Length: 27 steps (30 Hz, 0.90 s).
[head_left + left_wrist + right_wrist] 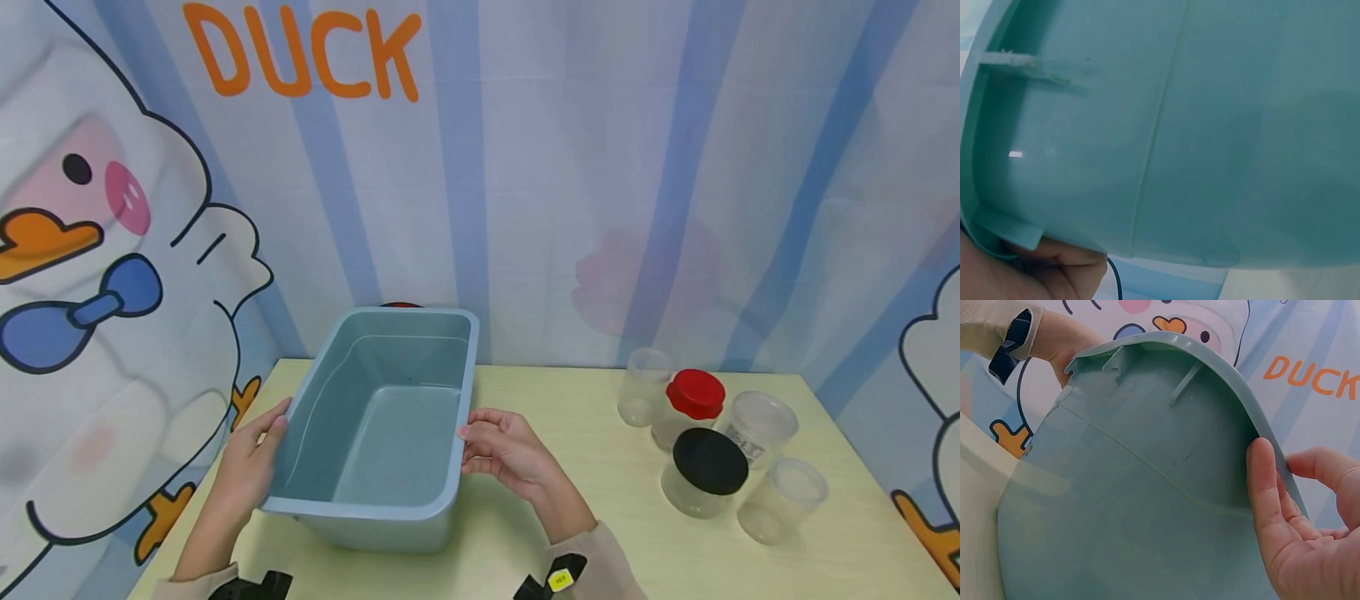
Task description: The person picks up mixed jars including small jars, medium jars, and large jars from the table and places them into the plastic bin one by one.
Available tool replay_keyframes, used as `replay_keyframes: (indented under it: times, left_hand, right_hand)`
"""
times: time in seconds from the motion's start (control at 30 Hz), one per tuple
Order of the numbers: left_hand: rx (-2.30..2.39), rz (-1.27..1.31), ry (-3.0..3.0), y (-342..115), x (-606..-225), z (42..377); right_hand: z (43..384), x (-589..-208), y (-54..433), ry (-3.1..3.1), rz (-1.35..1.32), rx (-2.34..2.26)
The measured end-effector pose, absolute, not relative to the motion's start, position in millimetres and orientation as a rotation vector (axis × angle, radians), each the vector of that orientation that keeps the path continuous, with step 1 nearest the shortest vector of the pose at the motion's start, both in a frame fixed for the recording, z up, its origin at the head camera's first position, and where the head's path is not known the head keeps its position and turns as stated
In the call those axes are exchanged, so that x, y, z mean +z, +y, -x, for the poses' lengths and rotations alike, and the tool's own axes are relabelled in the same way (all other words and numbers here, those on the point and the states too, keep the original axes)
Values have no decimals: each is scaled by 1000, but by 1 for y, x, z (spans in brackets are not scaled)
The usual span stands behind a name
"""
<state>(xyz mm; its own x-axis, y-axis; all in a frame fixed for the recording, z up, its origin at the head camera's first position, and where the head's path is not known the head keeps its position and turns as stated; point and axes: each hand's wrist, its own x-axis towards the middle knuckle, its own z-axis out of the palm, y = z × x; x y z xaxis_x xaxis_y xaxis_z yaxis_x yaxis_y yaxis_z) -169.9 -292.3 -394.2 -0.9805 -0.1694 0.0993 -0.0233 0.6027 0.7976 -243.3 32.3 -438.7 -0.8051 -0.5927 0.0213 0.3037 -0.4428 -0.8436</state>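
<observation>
A blue-green plastic storage tub (397, 433), deep and rectangular with a rounded rim, is held over the left part of the table. Its inside, facing the head view, shows bare walls and floor. My left hand (251, 467) grips the rim on the left side, thumb over the top. On the right side my right hand (510, 454) pinches the rim; in the right wrist view the thumb and fingers of that hand (1304, 531) lie on either side of it. Ribs show under the rim in the left wrist view of the tub (1210, 137).
On the right of the pale table (555, 492) stand several clear jars, one with a red lid (696, 393), one with a black lid (710, 461). A red edge (401, 305) peeks out behind the tub. A printed duck curtain (540, 167) hangs behind.
</observation>
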Motion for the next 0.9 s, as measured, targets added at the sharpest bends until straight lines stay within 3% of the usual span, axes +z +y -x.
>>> replay_keyframes:
  times: [0.9]
  left_hand:
    - [-1331, -167, -2648, -292, -395, 169]
  right_hand:
    - [242, -439, 32, 1249, 412, -2255]
